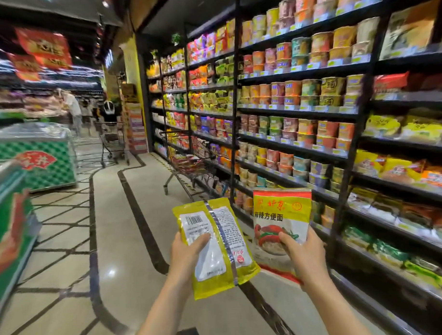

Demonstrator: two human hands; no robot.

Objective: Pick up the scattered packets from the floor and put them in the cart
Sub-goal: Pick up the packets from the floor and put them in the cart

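Packets first: two in hand. Our left hand (186, 252) has its thumb across the back face of the yellow packet (217, 245) and the other fingers curled behind it, out of sight. Our right hand (302, 252) pinches the red-and-white packet (282, 223) the same way, thumb on the printed front, near its lower edge. Both packets are upright, side by side, held near us at mid-aisle.

Outward: the cart (189, 163) stands well ahead on the right, close against the shelves (313, 114), with several packets already lying in its basket. A second cart (112, 143) sits farther off on the left.

Progress, as we judge it: pickup of these two is done; carrying them over and dropping them in remains. The floor (111, 221) in view shows no loose packets, though the stretch at our feet is hidden, so we cannot say whether more remain.
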